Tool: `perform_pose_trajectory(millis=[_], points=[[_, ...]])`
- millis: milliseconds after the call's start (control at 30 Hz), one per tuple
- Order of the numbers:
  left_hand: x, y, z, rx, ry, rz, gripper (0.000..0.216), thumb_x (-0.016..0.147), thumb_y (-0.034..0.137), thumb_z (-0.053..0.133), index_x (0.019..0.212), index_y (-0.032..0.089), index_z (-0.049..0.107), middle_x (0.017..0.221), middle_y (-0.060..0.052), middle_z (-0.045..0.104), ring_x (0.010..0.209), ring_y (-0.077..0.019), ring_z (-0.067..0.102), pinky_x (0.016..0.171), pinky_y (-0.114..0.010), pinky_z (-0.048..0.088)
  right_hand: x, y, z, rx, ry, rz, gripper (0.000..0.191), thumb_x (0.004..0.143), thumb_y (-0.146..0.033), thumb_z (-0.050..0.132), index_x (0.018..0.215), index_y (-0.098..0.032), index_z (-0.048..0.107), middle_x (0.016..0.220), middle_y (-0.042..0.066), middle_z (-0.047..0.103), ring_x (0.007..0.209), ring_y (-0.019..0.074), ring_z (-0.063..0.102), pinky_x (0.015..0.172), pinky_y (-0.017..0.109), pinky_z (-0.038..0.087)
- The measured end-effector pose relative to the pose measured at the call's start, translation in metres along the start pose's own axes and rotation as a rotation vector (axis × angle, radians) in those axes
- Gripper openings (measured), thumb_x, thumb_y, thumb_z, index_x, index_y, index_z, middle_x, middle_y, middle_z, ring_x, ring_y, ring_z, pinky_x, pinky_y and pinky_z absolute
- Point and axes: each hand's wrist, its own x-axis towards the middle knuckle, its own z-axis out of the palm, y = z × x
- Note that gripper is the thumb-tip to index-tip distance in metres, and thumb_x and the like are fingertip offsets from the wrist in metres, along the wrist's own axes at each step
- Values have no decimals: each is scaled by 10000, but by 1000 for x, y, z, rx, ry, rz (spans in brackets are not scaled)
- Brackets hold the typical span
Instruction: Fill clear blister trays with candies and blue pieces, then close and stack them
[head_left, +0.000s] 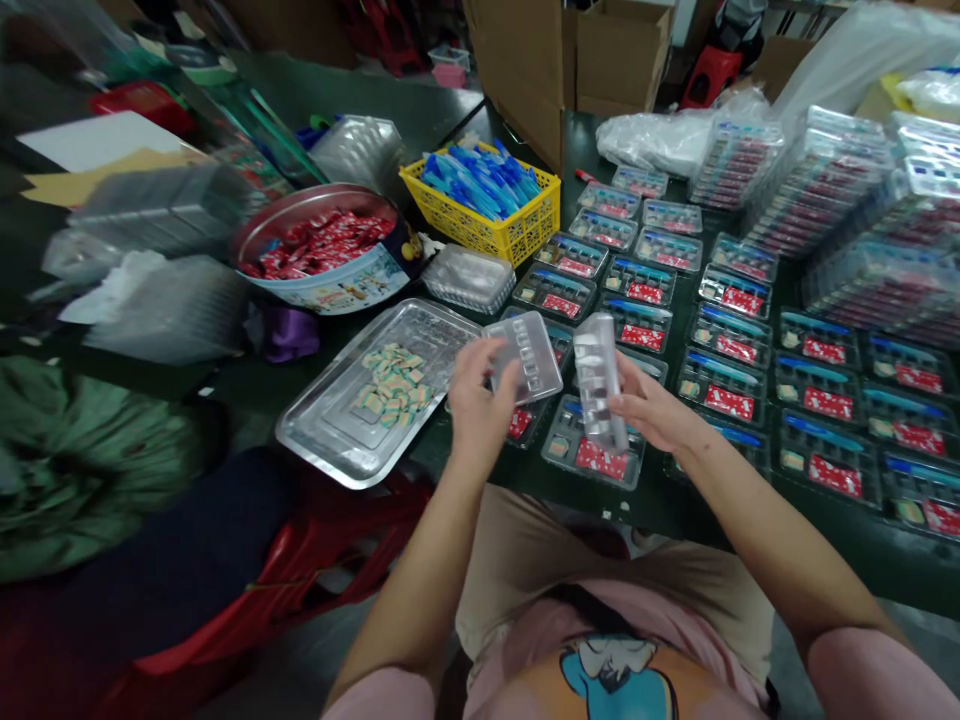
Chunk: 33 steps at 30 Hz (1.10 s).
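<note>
My left hand [484,395] grips a clear plastic tray [529,355] with moulded compartments by its left edge. In my right hand [652,405] is a clear plastic stack [598,375], tilted upright, that looks like several nested trays. Both are held above the table, close together. Beneath them lie filled trays [592,450], each with a red packet and a small pale block; many also carry a blue pen-like item. Left of my left hand, a metal tray [326,445] holds a pile of small pale-and-green blocks [394,385].
A round tin [337,285] of red packets and a yellow basket [525,235] of blue-wrapped items stand behind the metal tray. Tall stacks of filled trays [814,180] rise at the right. Cardboard boxes [622,55] are at the back; a red chair [322,570] is at my left.
</note>
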Motion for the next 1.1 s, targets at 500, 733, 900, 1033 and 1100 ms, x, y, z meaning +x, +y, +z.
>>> perform_pose_trajectory(millis=[500,733,900,1033,1100], points=[[-59,45,32,-708,-584,-616,354,542,329,915,671,128,653,586,14,641,525,-76,587,543,-177,481,-25,14,-2,-238,-39,84,1110,645,-432,854,1536,-262,214,1434,139,434,1303,292,454,1062,513,427],[-65,40,35,-806,-650,-673,377,549,340,918,674,124,635,584,-1,649,529,-93,602,549,-193,491,-33,14,3,-60,-111,114,1016,674,-383,838,1506,-239,273,1415,128,456,1131,217,565,1022,443,470],[-66,40,35,-817,-680,-695,352,570,321,911,665,124,636,602,-8,653,546,-91,601,582,-199,496,-37,18,4,35,-98,99,980,659,-351,853,1475,-249,320,1320,94,532,1067,183,591,987,386,497],[-68,48,37,-776,-686,-697,329,589,321,901,657,132,641,612,-6,639,564,-82,586,590,-187,481,-42,18,6,112,-85,67,936,666,-363,842,1458,-261,354,1218,66,597,1046,181,608,938,351,525],[-68,56,37,-729,-678,-676,320,600,326,894,667,135,646,624,-5,631,579,-82,580,599,-186,482,-45,18,4,152,-73,47,899,669,-374,835,1440,-266,386,1206,61,616,1031,188,622,903,340,538]])
